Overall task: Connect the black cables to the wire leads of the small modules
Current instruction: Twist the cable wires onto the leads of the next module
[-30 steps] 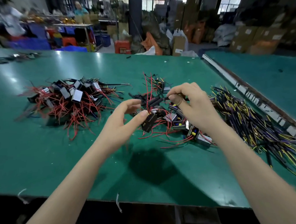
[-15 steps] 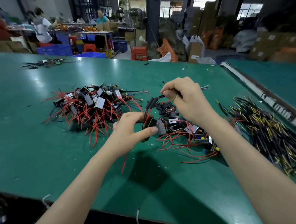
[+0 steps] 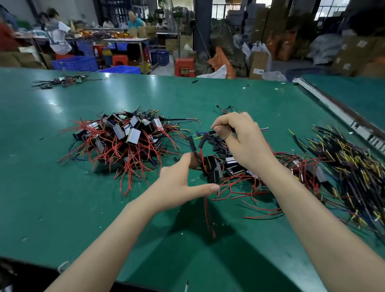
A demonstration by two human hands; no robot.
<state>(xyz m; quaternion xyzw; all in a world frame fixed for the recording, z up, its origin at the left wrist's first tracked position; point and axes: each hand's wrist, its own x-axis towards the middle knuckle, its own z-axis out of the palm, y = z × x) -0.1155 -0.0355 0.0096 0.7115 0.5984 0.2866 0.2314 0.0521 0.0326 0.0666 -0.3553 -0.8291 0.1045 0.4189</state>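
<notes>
Left hand pinches small black module's red wire lead; right hand, at 1 o'clock, grips thin black cable. Steady lead, align ends w/ care.

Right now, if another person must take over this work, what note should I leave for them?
Left hand: pinches a red lead of a black module, thumb out.
Right hand: holds a black cable above the middle pile.
Left pile: modules with red leads. Middle pile: more modules. Right pile: black cables with yellow ends.
Done: cannot tell which modules are joined.
Left: join this cable to the lead, then go on through the piles.
</notes>
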